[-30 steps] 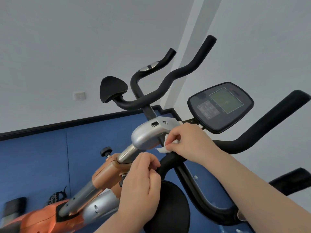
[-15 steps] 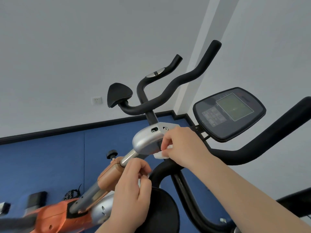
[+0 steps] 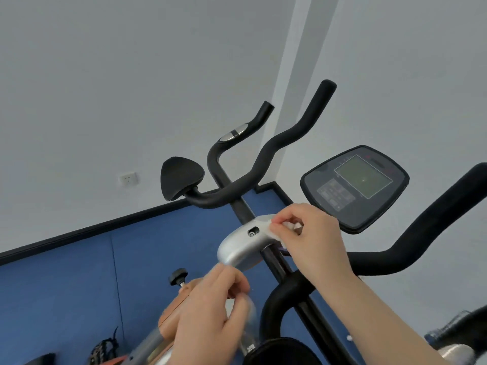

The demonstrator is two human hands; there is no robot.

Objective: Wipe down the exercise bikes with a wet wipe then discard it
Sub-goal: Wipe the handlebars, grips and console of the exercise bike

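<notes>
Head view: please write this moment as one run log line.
right hand pinches wet wipe | wipe on silver bracket | left hand curled, contents unclear

The right hand reaches in from the lower right on a bare forearm, fingers curled and pinching something white at their tips. The left hand sits lower, blurred, its fingers curled inward.

Wet wipe mostly hidden under right hand; only white edges show. Left hand, lower centre, motion-blurred; what its fingers pinch not resolvable. Orange frame blurred, cut by bottom edge. Console markings too small to read.
</notes>
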